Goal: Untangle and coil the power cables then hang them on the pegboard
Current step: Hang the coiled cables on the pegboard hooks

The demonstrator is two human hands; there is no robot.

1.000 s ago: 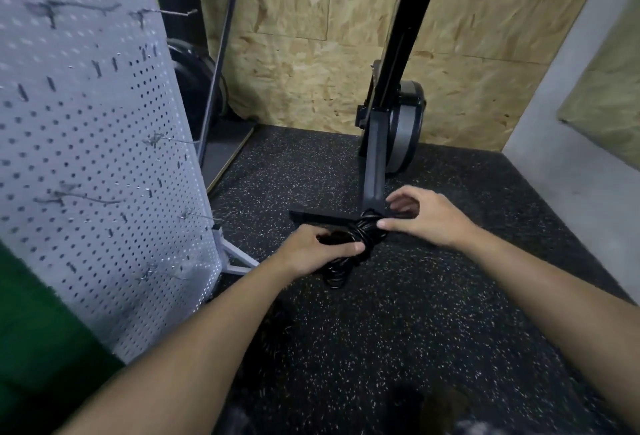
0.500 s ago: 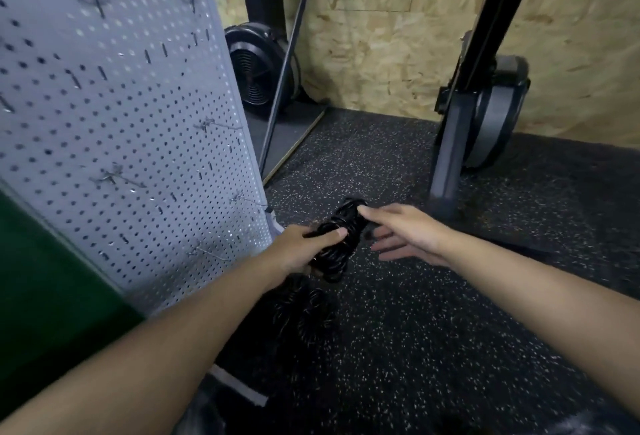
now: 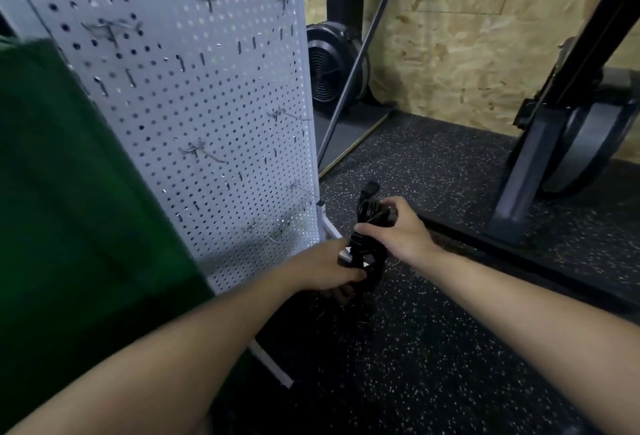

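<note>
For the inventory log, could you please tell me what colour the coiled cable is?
The cable is black; the head view shows it best.

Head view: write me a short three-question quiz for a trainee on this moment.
1. True or false: the coiled black cable already hangs on the pegboard.
2. Which hand grips the cable's upper part? A) left hand B) right hand C) neither
3. Fill in: the pegboard stands on the person's ___ side.
Key: 1 false, both hands hold it off the board. 2 B, the left hand grips lower down. 3 left.
</note>
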